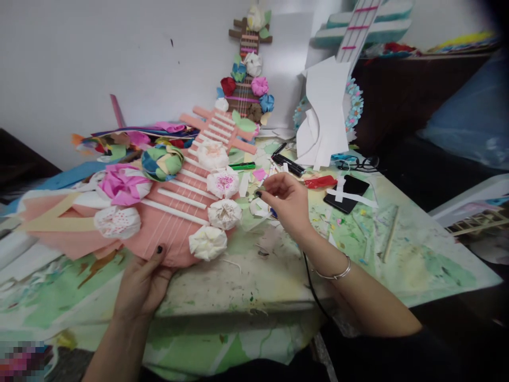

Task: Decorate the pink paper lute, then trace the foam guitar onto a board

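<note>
A pink paper guitar [175, 212] lies across the paint-stained table [246, 276], its body ringed with paper flowers, several white ones [225, 213] and a magenta one [124, 183]. My left hand [143, 284] grips the guitar's near edge, thumb on top. My right hand [287, 201] hovers just right of the white flowers, fingers curled; a small dark blue object [273, 213] shows under it, and a black cord runs from beneath the wrist. What the fingers hold is hidden.
A black phone [347, 192] with white strips lies to the right, near a red scrap [320, 182], a black tool [288, 163] and glasses [358, 163]. A second flowered guitar [248, 74] and a white one [326, 111] lean against the wall. Coloured paper [135, 135] is piled behind.
</note>
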